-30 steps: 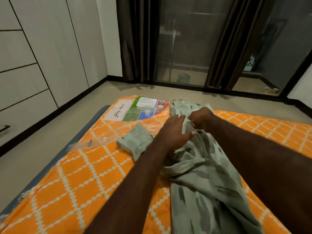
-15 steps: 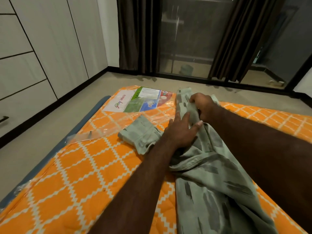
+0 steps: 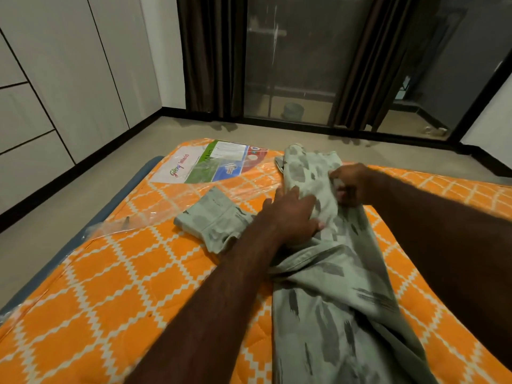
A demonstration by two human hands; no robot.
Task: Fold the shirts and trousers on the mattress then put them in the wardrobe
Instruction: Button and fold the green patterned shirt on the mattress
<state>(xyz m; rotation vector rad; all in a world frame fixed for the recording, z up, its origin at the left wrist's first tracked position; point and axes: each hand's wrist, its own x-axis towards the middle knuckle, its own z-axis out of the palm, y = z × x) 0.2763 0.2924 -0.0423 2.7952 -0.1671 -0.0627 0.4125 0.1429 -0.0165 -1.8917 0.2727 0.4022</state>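
Observation:
A pale green shirt (image 3: 338, 295) with dark brush-stroke marks lies lengthwise on the orange patterned mattress (image 3: 116, 286). One short sleeve (image 3: 210, 220) sticks out to the left. My left hand (image 3: 291, 214) lies flat, palm down, on the shirt's upper part, fingers spread. Just right of it, my right hand (image 3: 352, 181) pinches a fold of the shirt's cloth near the collar end. Both forearms reach in from the bottom of the view and hide part of the shirt.
The mattress is wrapped in clear plastic with a printed label (image 3: 213, 164) at its far left corner. White wardrobe doors (image 3: 63, 79) line the left wall. Bare floor (image 3: 69, 206) lies left of the mattress. Dark curtains (image 3: 210, 54) and glass doors stand beyond.
My right hand has moved right and toward me, pulling a fold of shirt cloth with it. My left hand has stayed flat on the shirt. The camera has tilted slightly.

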